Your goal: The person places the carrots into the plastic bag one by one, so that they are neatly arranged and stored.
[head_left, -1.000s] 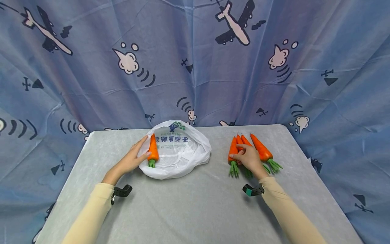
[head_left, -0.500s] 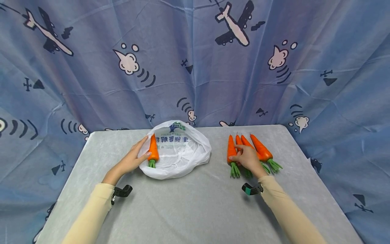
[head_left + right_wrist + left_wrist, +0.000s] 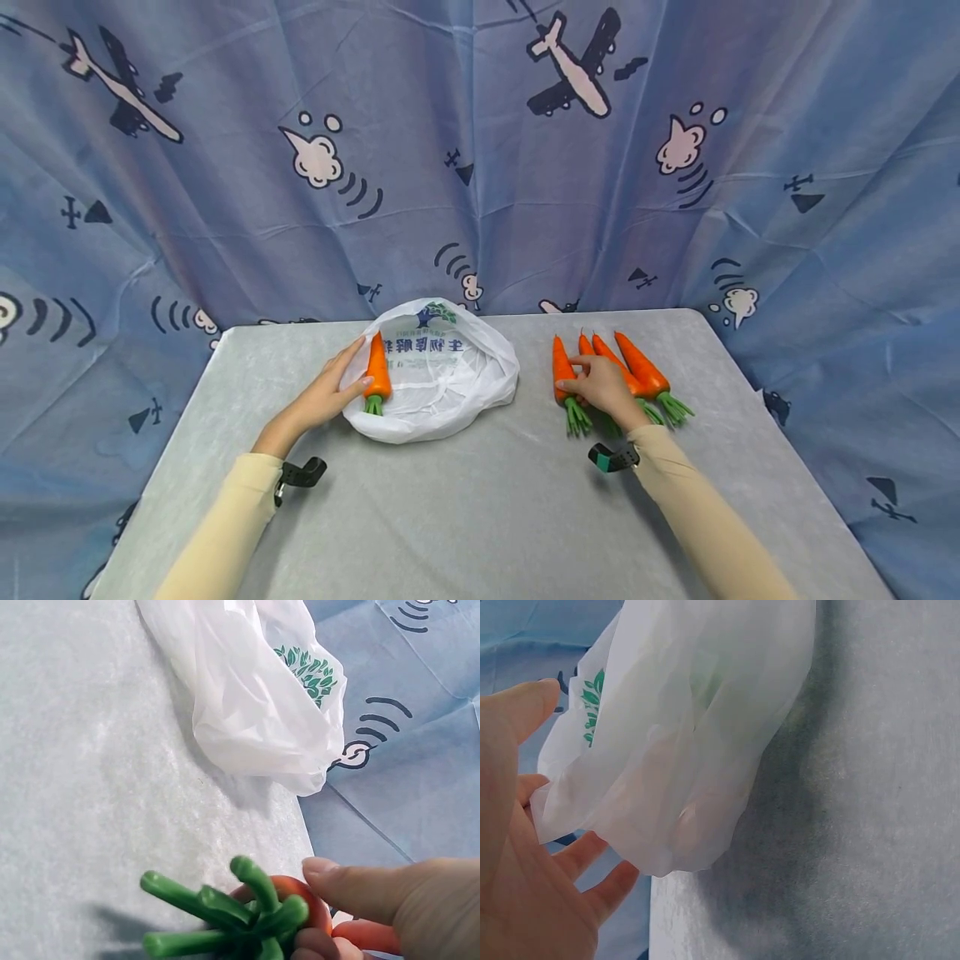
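My right hand pinches an orange carrot between thumb and fingertips; its green stems point toward the right wrist camera. Three more carrots lie just to the right, among them the rightmost carrot, and the hand covers parts of some. My left hand rests with fairly straight fingers along the left side of a white plastic bag, the thumb reaching to its rim. The bag's mouth gapes, and one carrot lies inside at the left. In the left wrist view, orange shows faintly through the bag wall.
A pale grey cloth covers the table. A blue curtain printed with planes hangs right behind the far table edge. Black straps with cameras sit on both wrists.
My right hand has moved slightly left with the pinched carrot, drawing it away from the other carrots. My left hand and the bag stay in place.
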Available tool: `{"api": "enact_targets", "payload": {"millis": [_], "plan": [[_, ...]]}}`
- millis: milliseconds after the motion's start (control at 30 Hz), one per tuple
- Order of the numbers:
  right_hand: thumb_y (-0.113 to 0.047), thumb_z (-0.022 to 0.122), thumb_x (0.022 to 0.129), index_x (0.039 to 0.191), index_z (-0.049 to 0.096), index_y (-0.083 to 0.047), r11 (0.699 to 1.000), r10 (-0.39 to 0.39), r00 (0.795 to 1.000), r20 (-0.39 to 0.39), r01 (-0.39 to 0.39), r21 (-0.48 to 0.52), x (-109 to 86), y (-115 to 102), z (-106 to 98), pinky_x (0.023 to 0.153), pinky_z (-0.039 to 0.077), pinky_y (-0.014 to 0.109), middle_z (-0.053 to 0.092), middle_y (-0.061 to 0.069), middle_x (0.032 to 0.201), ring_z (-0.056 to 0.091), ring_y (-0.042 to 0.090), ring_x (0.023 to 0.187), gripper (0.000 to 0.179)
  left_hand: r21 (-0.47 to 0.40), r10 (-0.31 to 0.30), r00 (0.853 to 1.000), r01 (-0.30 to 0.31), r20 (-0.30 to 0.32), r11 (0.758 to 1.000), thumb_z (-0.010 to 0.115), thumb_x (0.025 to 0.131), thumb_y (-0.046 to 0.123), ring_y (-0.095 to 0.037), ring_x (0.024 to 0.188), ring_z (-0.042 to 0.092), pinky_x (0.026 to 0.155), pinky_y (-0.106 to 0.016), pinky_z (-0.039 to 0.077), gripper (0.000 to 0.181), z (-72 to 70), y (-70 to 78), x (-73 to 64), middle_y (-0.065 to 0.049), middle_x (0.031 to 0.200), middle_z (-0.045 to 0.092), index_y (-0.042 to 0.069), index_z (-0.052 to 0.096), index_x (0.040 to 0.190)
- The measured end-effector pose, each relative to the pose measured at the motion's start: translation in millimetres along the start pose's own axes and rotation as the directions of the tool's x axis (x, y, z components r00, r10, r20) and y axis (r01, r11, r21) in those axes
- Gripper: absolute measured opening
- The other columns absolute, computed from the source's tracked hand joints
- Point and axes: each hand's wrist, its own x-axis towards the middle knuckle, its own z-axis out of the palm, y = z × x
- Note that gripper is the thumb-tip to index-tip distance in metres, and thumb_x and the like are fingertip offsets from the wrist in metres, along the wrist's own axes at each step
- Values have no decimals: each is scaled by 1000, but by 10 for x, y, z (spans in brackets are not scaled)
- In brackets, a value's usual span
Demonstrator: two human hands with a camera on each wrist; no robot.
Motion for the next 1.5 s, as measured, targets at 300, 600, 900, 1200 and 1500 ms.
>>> {"api": "enact_targets", "payload": {"millis": [300, 600, 900, 1200, 1500], "plan": [[-27, 76, 87, 139, 54, 1, 1000, 19, 1000, -4, -19, 12, 67, 9, 39, 52, 51, 27, 53, 3, 60, 57, 15, 50, 63, -2, 11, 1000, -11, 0, 1000, 55, 100, 39, -48, 150, 18, 116, -72, 19, 77, -4, -5, -1, -20, 166, 15, 22, 11, 161], [-31, 76, 86, 135, 59, -1, 998, -30, 998, -62, 26, -64, 129, 36, 121, 50, 31, 25, 43, 0, 58, 41, 15, 52, 59, -2, 20, 1000, -20, -5, 1000, 55, 100, 41, -46, 150, 19, 116, -71, 20, 77, 6, -38, 8, -19, 166, 16, 23, 12, 161], [-29, 75, 87, 135, 59, 0, 998, -40, 993, -107, 34, -58, 131, 27, 207, 53, 33, 24, 46, 3, 64, 43, 16, 58, 58, -4, 24, 1000, -24, -7, 1000, 56, 100, 40, -46, 150, 19, 116, -70, 20, 77, 10, -30, 3, -19, 165, 17, 21, 12, 161], [-28, 77, 84, 133, 59, 4, 992, -109, 984, -140, 98, -85, 124, -2, 280, 68, 38, 28, 58, 15, 87, 49, 24, 81, 60, 1, 28, 1000, -28, -9, 1000, 56, 100, 40, -47, 150, 19, 117, -70, 19, 77, 8, -32, 7, -20, 165, 17, 22, 12, 161], [-35, 76, 85, 138, 56, -2, 993, -90, 990, -111, 81, -82, 103, -4, 298, 67, 44, 30, 66, 17, 93, 55, 23, 79, 66, -1, 28, 1000, -28, -10, 1000, 56, 100, 40, -47, 150, 19, 116, -71, 19, 77, 6, -38, 4, -20, 165, 18, 21, 12, 161]]}}
